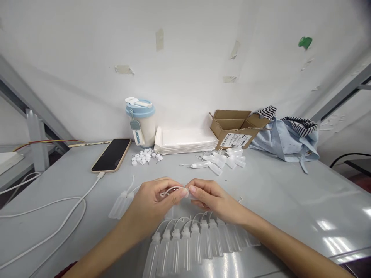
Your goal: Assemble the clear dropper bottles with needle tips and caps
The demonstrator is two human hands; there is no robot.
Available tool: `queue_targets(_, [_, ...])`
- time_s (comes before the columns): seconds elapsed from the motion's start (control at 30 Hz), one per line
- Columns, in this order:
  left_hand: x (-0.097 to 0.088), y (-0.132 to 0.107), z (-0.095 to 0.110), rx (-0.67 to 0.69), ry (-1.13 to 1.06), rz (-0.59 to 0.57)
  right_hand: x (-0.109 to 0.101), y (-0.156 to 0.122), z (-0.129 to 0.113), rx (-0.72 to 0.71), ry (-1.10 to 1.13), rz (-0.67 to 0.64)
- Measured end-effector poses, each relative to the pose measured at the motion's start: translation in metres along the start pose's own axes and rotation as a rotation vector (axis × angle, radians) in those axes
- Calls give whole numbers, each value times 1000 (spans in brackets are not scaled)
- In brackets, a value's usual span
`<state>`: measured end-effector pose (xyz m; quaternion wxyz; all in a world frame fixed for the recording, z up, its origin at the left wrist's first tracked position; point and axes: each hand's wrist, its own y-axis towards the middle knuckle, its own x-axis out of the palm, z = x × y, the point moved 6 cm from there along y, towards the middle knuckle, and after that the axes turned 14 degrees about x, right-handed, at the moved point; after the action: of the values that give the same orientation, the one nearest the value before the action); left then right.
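My left hand and my right hand meet over the middle of the table. Between them they pinch a small translucent plastic squeeze bottle; the left fingers are at its capped end with a thin white strap looping out, the right ones around its body, which is mostly hidden. Just below lies a row of similar bottles with caps and curved straps, partly covered by my right forearm. More of these bottles lie by my left wrist.
Small white caps are heaped behind my left hand. Loose needle-tipped bottles lie before an open cardboard box. A phone with a charging cable, a lidded cup, stacked white trays and a blue cloth bag stand around.
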<state>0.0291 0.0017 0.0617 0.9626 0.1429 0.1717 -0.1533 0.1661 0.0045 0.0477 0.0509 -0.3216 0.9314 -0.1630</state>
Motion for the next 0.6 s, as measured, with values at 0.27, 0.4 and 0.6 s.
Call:
queue_targets(0.27, [2, 1, 11, 91, 97, -48, -3, 0, 1, 21, -9, 1])
queue_targets(0.4, [2, -3, 1, -97, 12, -69, -2, -1, -2, 7, -53, 30])
queue_targets(0.6, [5, -3, 8, 80, 115, -82, -5, 0, 1, 22, -83, 62])
